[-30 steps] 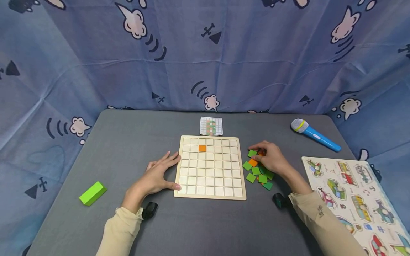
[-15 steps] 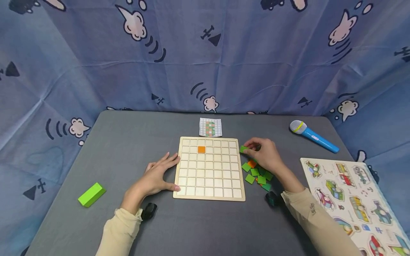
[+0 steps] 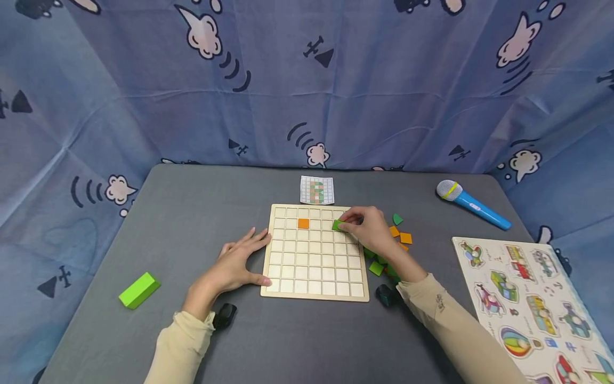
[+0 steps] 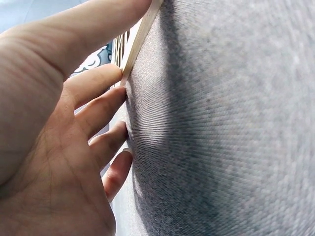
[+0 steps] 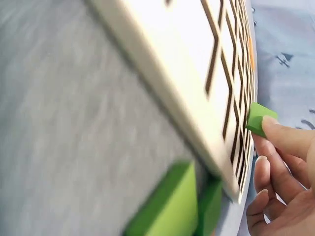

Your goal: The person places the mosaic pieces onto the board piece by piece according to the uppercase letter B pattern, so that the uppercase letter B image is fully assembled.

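Over the far right of the grid board (image 3: 314, 253), the right hand (image 3: 369, 229) pinches a green tile (image 3: 337, 225) between thumb and fingers, the tile just left of that hand; it looks square, with no clear long axis. Well off to the left, the left hand (image 3: 235, 264) is spread, gripping nothing, touching the board's left edge. Between them, an orange tile (image 3: 303, 223) sits roughly in the green one's row.
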Tool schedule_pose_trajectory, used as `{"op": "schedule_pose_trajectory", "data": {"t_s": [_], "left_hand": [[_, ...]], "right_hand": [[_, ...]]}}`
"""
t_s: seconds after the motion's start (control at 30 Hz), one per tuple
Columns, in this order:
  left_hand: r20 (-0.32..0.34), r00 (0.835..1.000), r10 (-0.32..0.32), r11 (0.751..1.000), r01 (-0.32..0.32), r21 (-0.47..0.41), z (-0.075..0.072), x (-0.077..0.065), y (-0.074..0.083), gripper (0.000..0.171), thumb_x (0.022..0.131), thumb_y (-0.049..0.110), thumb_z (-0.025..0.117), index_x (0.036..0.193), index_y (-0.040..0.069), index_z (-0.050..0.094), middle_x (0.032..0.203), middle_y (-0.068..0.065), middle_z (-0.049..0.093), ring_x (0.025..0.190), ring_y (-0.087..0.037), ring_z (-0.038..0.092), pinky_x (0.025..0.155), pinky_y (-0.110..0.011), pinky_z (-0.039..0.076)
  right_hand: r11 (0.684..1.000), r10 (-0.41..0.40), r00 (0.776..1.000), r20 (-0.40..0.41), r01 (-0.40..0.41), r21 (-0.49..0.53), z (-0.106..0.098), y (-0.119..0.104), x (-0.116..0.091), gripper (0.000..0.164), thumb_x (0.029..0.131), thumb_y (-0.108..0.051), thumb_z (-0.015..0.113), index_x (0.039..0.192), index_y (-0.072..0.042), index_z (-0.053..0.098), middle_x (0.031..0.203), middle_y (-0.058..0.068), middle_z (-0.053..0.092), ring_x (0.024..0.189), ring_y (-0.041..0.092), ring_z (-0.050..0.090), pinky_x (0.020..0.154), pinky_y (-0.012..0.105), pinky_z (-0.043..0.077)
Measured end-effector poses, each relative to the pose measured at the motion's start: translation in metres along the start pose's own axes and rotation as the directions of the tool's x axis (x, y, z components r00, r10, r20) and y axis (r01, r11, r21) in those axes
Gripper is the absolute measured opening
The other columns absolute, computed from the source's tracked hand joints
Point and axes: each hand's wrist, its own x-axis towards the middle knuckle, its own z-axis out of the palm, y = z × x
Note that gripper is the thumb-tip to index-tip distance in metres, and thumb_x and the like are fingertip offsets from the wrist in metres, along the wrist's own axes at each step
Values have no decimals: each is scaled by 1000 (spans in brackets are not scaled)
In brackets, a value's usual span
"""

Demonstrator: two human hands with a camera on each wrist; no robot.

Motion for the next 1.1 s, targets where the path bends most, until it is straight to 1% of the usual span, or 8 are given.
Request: {"op": "schedule_pose_trajectory", "data": {"t_s": [0.2, 0.37, 0.63, 0.87, 1.1], "left_hand": [[1, 1000, -2, 1000, 2, 8, 0, 0, 1, 107, 74, 31, 97, 164, 14, 42, 176, -3, 30, 166, -33, 16, 116, -59, 23], [2, 1000, -3, 1000, 3, 6, -1, 0, 2, 107, 74, 31, 97, 164, 13, 42, 176, -4, 30, 166, -32, 16, 117, -60, 23], [2, 1000, -10, 1000, 10, -2, -2, -1, 2, 107, 74, 30, 98, 164, 13, 42, 175, -4, 30, 166, -33, 17, 116, -60, 23], [2, 1000, 1, 1000, -1, 28, -2, 0, 0, 109, 73, 33, 97, 164, 13, 41, 175, -5, 30, 166, -34, 18, 115, -60, 24], [13, 1000, -4, 1000, 4, 26, -1, 1, 1, 110, 73, 33, 97, 165, 13, 40, 176, -4, 29, 166, -33, 17, 116, -61, 23]], "right_hand": [[999, 21, 999, 31, -22, 31, 13, -12, 6, 8, 94, -11, 81, 101, -7, 81, 94, 10, 79, 83, 22, 70, 77, 38, 55], [999, 6, 999, 53, -8, 41, 19, -17, 9, 8, 95, -10, 80, 102, -6, 80, 93, 11, 78, 83, 21, 69, 77, 36, 54], [999, -28, 998, 65, 27, 19, 29, -22, 14, 8, 97, -11, 77, 104, -7, 79, 93, 9, 77, 83, 20, 67, 78, 35, 53], [1000, -19, 995, 102, 20, -2, 35, -25, 21, 10, 101, -15, 74, 107, -9, 78, 96, 7, 74, 83, 18, 64, 77, 34, 52], [999, -11, 993, 114, 16, -42, 38, -29, 26, 12, 100, -16, 74, 108, -8, 79, 98, 8, 69, 84, 20, 60, 77, 35, 49]]}}
